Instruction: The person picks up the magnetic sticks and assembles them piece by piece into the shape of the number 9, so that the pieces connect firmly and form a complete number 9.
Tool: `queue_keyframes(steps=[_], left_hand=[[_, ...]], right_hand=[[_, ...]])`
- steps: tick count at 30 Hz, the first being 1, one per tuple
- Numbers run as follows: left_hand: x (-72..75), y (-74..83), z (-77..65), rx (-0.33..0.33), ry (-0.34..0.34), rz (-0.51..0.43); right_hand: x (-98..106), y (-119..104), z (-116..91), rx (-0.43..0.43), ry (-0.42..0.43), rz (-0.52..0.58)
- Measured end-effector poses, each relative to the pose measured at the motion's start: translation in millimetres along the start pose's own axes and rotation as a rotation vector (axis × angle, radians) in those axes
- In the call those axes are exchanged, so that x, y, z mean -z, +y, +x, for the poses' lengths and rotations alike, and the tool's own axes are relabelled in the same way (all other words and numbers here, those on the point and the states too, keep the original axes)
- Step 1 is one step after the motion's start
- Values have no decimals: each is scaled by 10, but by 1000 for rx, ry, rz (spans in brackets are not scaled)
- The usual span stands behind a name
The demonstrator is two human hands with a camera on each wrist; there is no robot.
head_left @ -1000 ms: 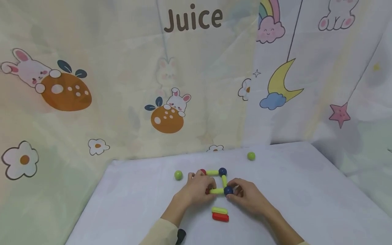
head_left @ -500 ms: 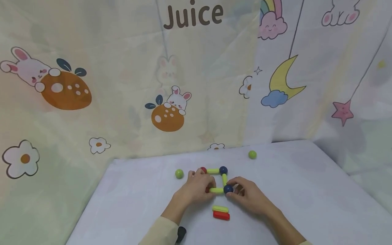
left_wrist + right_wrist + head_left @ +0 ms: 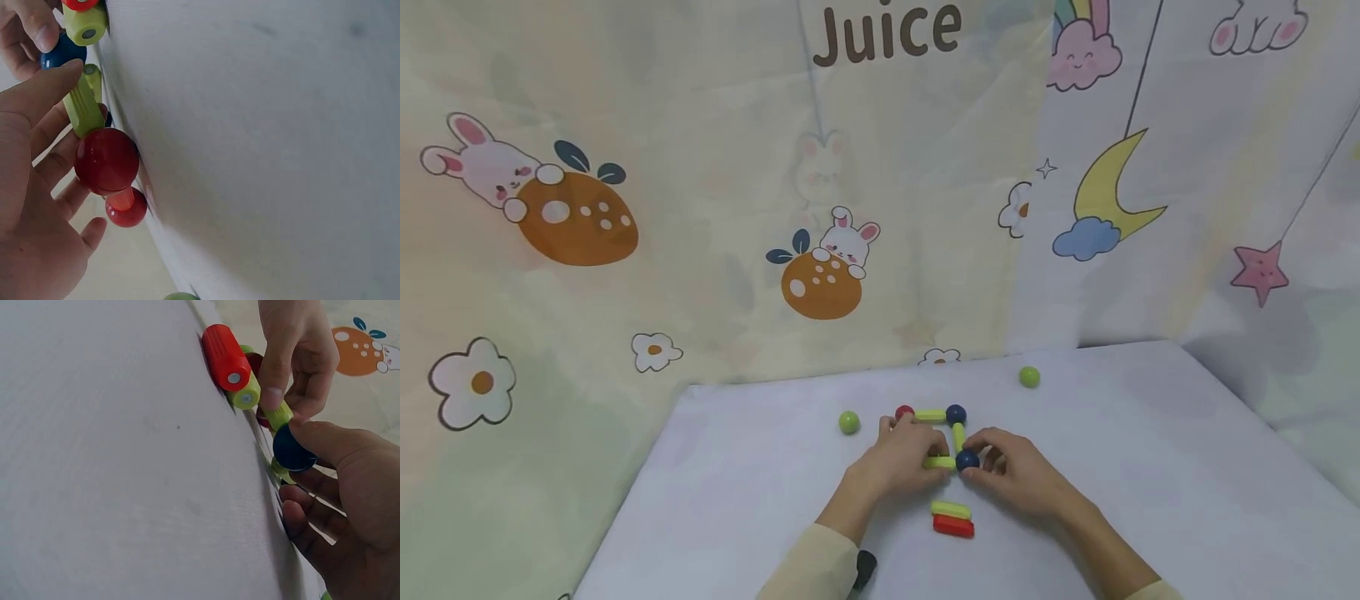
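Observation:
Several magnetic rods and balls form a four-sided frame on the table. My left hand [image 3: 906, 458] pinches the near yellow-green rod [image 3: 940, 462] between thumb and fingers. At that rod's right end, my right hand [image 3: 1022, 475] pinches a dark blue ball [image 3: 967, 460]. A second yellow-green rod [image 3: 958, 436] runs back to the far blue ball [image 3: 956, 414], and a third rod [image 3: 930, 415] leads left to the far red ball [image 3: 905, 412]. In the left wrist view, a red rod [image 3: 120, 199] joins the near red ball [image 3: 107, 161] to the far one; the left hand hides both in the head view.
Before the frame lie a loose yellow-green rod [image 3: 951, 509] and a loose red rod [image 3: 953, 526], side by side. One green ball [image 3: 849, 422] rests left of the frame, another [image 3: 1029, 377] at the back right. A printed cloth [image 3: 730, 250] hangs behind the table.
My left hand has shifted slightly right along the near rod, covering the near red ball that showed earlier. My right hand keeps its hold on the blue ball. The head view has turned slightly left.

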State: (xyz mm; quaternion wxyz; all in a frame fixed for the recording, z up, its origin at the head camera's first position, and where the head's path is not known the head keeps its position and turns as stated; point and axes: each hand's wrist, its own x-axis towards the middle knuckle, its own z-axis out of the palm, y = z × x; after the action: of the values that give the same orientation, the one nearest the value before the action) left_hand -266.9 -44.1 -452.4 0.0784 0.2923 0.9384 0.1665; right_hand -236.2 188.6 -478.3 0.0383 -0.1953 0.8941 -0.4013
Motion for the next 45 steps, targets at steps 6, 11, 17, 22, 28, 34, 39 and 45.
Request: queue_keyframes(steps=[6,11,17,22,28,34,39,45], left_hand=[[-15,34,33,16,-14,-3],[-24,26,37,2,-5,-12],[-11,6,33,-6,-8,-46],[0,-7,0,-8,-13,-81],[-22,-38,-22,-11,-11,-100],[-36,-63,-12,-10,-4,-109],[-33,-62,5,-35,6,-98],[-16,-52,8,-39,23,-100]], right_hand=[[14,23,17,-29,-1,13],[-15,9,102,-104,99,39],[-44,-20,256,-221,165,-18],[-97,-59,358,-273,175,-74],[-147,-74,458,-309,171,-129],[-145,-69,509,-337,181,-100],[-95,-73,506,-356,173,-32],[-65,-52,507,-351,147,21]])
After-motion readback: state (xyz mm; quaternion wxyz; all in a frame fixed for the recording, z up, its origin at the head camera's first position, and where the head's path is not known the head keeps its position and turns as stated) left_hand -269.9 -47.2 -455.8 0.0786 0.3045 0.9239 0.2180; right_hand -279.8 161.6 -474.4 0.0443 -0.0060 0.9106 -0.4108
